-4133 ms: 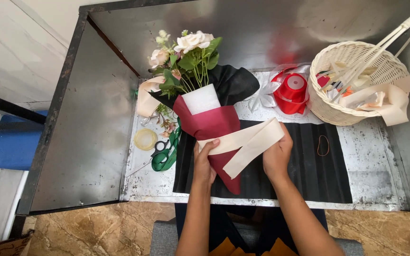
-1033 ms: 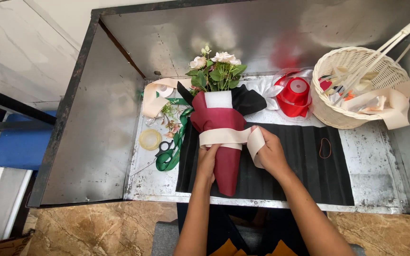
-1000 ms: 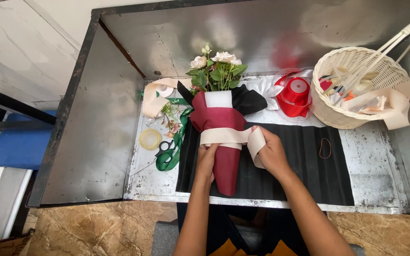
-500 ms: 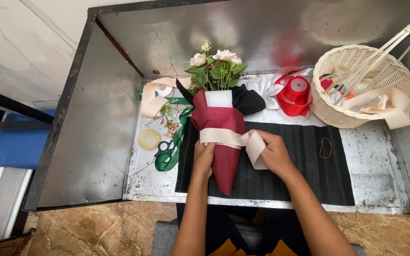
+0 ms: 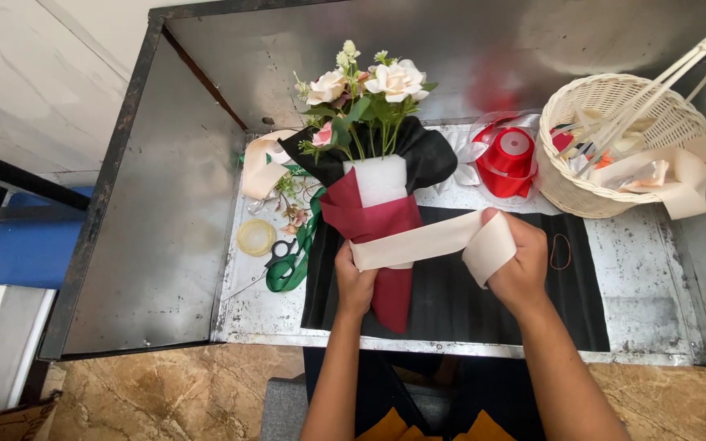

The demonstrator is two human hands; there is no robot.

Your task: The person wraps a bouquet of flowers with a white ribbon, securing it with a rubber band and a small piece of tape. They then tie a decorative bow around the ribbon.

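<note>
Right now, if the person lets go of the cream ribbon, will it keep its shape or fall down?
The cream ribbon probably falls slack: it curves softly across the bouquet and folds over in the right hand. It looks thin and light, so it likely slides off the smooth dark red wrap unless the left hand pins it.

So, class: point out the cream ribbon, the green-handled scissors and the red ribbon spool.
cream ribbon (image 5: pixel 418 242), head view, flat stretch across the wrap
green-handled scissors (image 5: pixel 286 265), head view, handle loops
red ribbon spool (image 5: pixel 510 157), head view, spool side
</note>
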